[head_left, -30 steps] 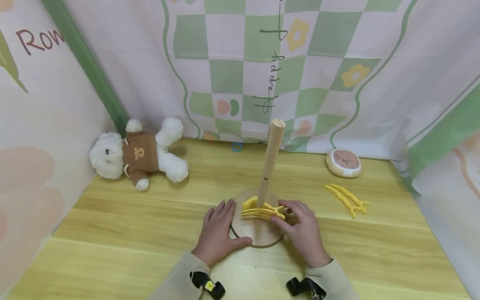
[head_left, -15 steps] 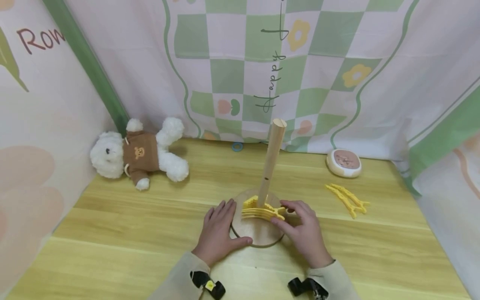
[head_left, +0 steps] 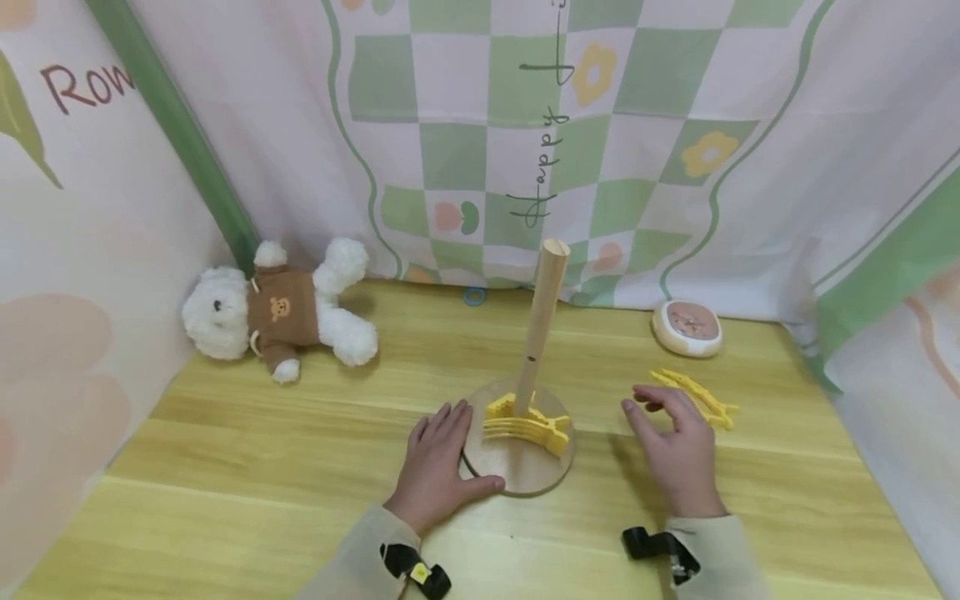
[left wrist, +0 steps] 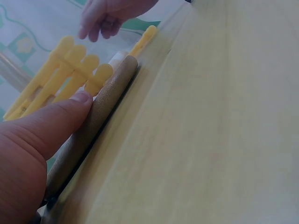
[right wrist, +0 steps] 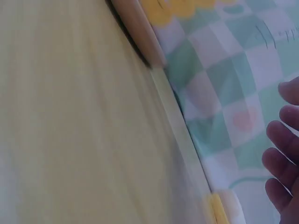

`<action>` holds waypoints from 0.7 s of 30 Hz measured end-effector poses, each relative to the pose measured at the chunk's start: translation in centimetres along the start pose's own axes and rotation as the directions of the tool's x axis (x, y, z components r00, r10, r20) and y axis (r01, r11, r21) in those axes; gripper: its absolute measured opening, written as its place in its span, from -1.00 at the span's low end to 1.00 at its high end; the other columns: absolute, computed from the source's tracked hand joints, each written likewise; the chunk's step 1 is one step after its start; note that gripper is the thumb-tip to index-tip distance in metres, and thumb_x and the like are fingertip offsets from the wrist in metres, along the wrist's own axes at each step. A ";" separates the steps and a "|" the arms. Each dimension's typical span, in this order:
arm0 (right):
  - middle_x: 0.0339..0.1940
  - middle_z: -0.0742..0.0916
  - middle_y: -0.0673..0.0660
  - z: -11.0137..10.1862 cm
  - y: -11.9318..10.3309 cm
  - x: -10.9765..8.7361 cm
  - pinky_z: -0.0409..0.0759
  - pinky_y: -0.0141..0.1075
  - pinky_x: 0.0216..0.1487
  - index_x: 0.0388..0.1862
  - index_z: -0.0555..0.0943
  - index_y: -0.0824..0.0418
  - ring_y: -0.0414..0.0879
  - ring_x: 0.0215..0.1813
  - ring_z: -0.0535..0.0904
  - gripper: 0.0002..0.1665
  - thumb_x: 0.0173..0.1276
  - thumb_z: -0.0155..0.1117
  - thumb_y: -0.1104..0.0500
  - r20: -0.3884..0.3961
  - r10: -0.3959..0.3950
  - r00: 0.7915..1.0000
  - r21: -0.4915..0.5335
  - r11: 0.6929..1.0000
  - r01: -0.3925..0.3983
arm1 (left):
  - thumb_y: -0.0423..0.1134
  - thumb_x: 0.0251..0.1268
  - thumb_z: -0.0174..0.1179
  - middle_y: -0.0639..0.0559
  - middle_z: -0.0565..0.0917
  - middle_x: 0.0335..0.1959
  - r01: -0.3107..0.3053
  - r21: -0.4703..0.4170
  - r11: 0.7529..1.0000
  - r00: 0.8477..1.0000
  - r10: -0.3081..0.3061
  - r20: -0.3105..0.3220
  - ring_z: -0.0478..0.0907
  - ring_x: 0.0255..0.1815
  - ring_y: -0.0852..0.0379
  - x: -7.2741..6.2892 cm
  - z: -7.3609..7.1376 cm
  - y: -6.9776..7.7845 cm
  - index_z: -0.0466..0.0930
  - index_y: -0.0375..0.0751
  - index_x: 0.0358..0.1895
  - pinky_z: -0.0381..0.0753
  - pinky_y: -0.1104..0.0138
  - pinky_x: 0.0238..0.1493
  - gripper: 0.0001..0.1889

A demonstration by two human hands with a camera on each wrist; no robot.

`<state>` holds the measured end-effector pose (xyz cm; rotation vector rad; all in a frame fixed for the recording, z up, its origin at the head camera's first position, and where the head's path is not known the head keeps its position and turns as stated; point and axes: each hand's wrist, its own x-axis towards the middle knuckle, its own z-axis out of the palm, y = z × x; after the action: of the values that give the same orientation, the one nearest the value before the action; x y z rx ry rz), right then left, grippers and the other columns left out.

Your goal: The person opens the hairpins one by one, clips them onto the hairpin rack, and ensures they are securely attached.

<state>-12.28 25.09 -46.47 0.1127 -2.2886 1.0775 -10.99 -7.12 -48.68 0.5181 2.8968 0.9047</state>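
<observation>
My left hand (head_left: 442, 467) lies along the left edge of a round wooden base (head_left: 502, 467), its thumb over the near rim. From the base rises an upright wooden post (head_left: 542, 325) with a small dark hole. Curved yellow plastic pieces (head_left: 521, 427) stand around the foot of the post, several stacked side by side, with rounded ends in the left wrist view. Over the table to the right, my right hand (head_left: 678, 446) is raised, fingers loosely bent and nothing between them. Two loose yellow pieces (head_left: 720, 410) lie just behind it, partly covered by its fingers.
A white plush dog in a brown top (head_left: 281, 308) lies at the back left. At the back right sits a small white and pink rounded device (head_left: 686, 327). A blue ring (head_left: 474, 296) lies near the patterned curtain (head_left: 450, 150) behind the wooden table (head_left: 262, 467).
My right hand has let go of the yellow pieces at the post and moved right, to the two loose ones. My left hand has stayed on the base.
</observation>
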 end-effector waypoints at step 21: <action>-0.23 0.67 -0.06 -3.1 3.2 0.7 0.39 -0.62 -0.30 -0.06 0.75 0.26 -0.31 -0.28 0.49 -0.70 0.25 0.51 0.18 -0.045 0.331 0.942 -0.102 0.937 -0.334 | 0.44 -0.03 0.35 -0.12 0.16 0.59 -0.005 -0.007 1.000 1.000 0.005 -0.009 0.02 0.60 -0.16 -0.2 -0.3 0.4 0.13 -0.25 0.57 -0.14 -0.14 0.55 0.19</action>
<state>-12.37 29.64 -46.73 -0.3442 -2.3894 1.1056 -10.73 -7.08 -48.23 0.5222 2.9007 0.9203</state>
